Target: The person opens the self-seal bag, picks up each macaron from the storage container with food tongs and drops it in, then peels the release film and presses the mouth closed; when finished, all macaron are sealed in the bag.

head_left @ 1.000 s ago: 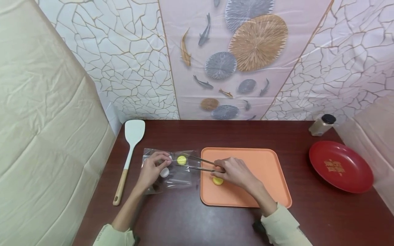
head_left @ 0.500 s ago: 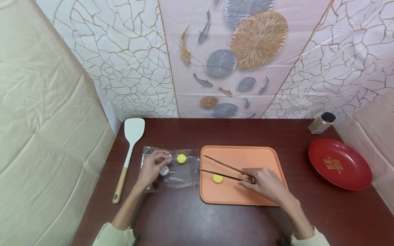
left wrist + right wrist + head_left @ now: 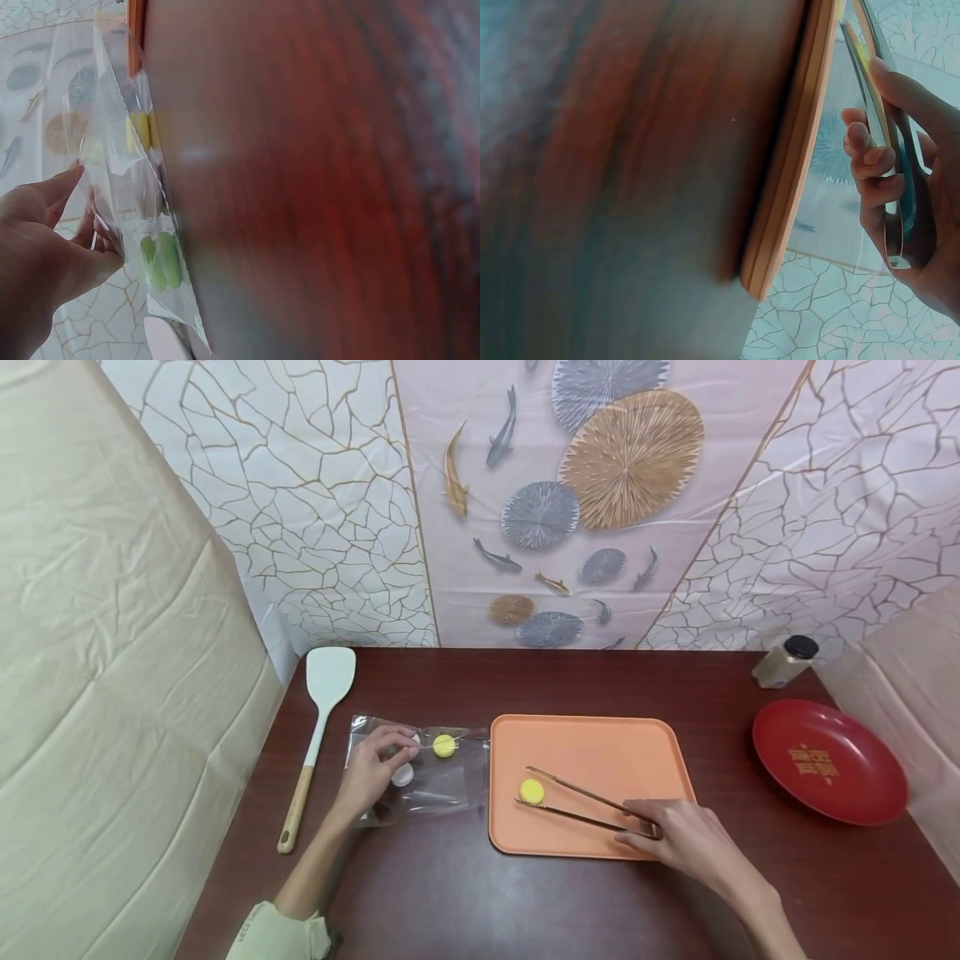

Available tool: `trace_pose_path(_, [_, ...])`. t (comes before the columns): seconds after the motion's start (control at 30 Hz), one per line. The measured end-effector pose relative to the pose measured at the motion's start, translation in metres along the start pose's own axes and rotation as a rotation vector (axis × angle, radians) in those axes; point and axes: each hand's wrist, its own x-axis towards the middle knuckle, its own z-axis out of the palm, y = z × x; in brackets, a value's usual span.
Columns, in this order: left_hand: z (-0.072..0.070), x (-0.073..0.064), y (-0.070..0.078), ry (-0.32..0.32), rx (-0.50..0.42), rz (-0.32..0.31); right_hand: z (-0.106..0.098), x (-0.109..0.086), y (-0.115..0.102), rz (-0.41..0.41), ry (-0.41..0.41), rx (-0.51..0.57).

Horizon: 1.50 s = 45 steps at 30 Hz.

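Note:
My left hand (image 3: 371, 772) pinches the upper film of a clear plastic bag (image 3: 442, 797) lying on the table. Inside the bag are a yellow macaron (image 3: 444, 745) and pale round pieces (image 3: 402, 775); the left wrist view shows green macarons (image 3: 161, 260) there, each in two layers. In my right hand (image 3: 693, 843) are metal tongs (image 3: 592, 795), gripped near their closed end. The tongs' arms stand spread, their tips on either side of another yellow macaron (image 3: 532, 791) on the orange tray (image 3: 615, 747). The nearer tip lies close to it; contact cannot be told.
A white spatula with a wooden handle (image 3: 297, 810) lies left of the bag. To the right are a red plate (image 3: 847, 760) and, behind it, a jar with a black lid (image 3: 783, 662). Patterned cloth (image 3: 337, 527) backs the dark wooden table (image 3: 450, 893).
My right hand has drawn the tongs from the bag rightward over the tray, and their tips have come down around the macaron there. The left hand has stayed at the bag.

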Motion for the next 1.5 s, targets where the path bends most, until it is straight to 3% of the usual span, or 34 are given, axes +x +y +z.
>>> trace_pose_path(0.4, [0.0, -0.001, 0.001, -0.003, 0.002, -0.011, 0.005, -0.008, 0.009, -0.005, -0.002, -0.005])
trace_pose_path(0.8, [0.0, -0.002, 0.001, -0.009, -0.04, -0.012, 0.007, -0.007, 0.009, -0.137, 0.09, -0.025])
trace_pose_path(1.1, [-0.001, -0.002, 0.0, -0.007, -0.021, -0.016, 0.007, 0.019, -0.004, -0.159, 0.14, 0.023])
trace_pose_path(1.5, [-0.002, -0.002, 0.001, -0.007, -0.036, -0.02, 0.017, 0.054, -0.027, -0.207, 0.083, 0.042])
